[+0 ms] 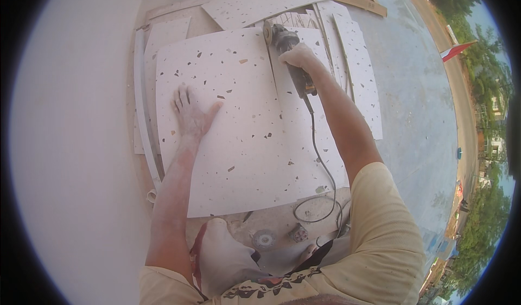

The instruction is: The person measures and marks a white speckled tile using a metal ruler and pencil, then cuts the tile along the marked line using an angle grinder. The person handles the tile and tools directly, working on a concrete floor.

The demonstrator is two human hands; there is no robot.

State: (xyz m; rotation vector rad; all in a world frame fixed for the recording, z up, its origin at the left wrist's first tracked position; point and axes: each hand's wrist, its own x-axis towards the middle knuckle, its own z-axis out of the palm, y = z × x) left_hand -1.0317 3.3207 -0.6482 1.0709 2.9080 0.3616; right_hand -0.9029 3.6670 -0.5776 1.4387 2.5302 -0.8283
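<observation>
A large white terrazzo-look tile (233,158) with dark and brown flecks lies flat in front of me. My left hand (192,112) rests palm down on its left part, dusty, fingers stretched out. At the far right part, my right hand (301,58) is wrapped round a black angle grinder (300,81). The grinder's disc stands near the tile's far edge, at the top of a thin dark line that runs toward me and stops partway down. Whether the disc touches the tile I cannot tell. A black cable (313,137) trails from the grinder back toward my knees.
More speckled tiles (260,1) lie beyond, with narrow tile pieces (358,77) to the right. A long metal strip (142,104) runs along the left by the white wall (76,142). Near my legs lie a round disc (264,239) and coiled cable. A road borders the right.
</observation>
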